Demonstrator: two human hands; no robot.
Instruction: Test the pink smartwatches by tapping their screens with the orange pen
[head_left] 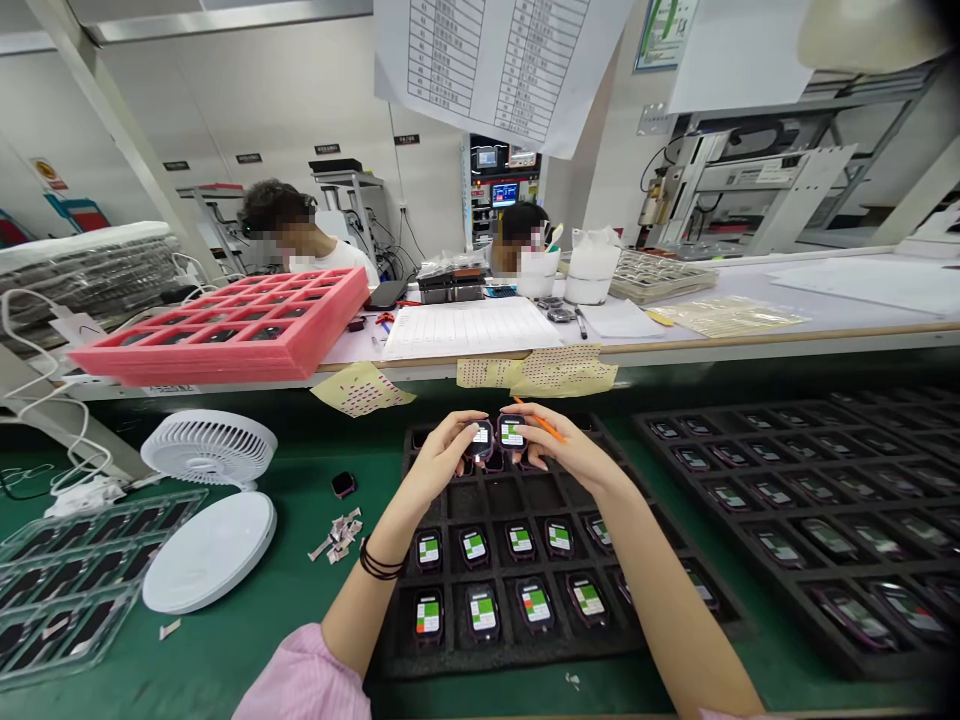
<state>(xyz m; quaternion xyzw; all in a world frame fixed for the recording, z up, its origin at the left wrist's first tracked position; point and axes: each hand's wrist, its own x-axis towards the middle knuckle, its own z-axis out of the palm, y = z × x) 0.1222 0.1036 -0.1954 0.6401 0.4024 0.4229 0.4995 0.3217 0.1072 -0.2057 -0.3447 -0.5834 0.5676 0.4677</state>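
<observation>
My left hand [444,450] is closed on a smartwatch body [481,440] with a lit screen. Beside it, my right hand [566,448] grips another smartwatch [512,433], whose screen shows green and white blocks. A thin orange stick [546,422], perhaps a pen, also lies along the fingers of that hand. Both watches are held side by side above the far part of a black foam tray [469,663]. In the tray's near rows sit several watches with lit screens, such as one watch [520,540]; some pockets between are bare. My right forearm hides part of the tray.
On the right lies a second black tray [757,580] of watches. To the left stand a white fan [210,550], a clear tray [97,650], a lone watch [343,485] and small scraps [341,535]. A pink foam tray [292,355] overhangs the shelf. Two people sit beyond.
</observation>
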